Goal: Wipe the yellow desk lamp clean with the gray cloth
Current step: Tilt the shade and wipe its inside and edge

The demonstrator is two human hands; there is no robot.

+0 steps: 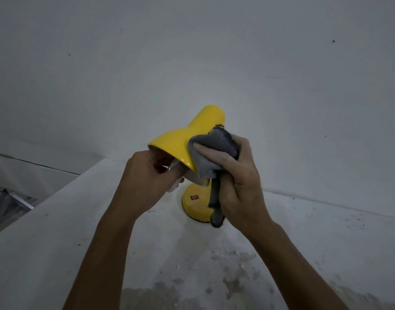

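Two-handed step: wiping, approx. midway by my est.
Desk edge [46,199]: runs diag. at far left, drop beyond; keep elbows inboard.
Left hand [147,175]: fingers curled at shade rim, bracing it.
Yellow desk lamp [181,142]: upright on white desk, near wall; shade tilted, mouth down-left.
Gray cloth [212,153]: bunched, pressed on shade's right flank; tail hangs over base [195,204].
Right hand [239,182]: clamped round cloth, thumb flat on it.
Next: prob. sweep cloth up neck, then base; brace stays firm.
Room: open desk at right; wall close behind.
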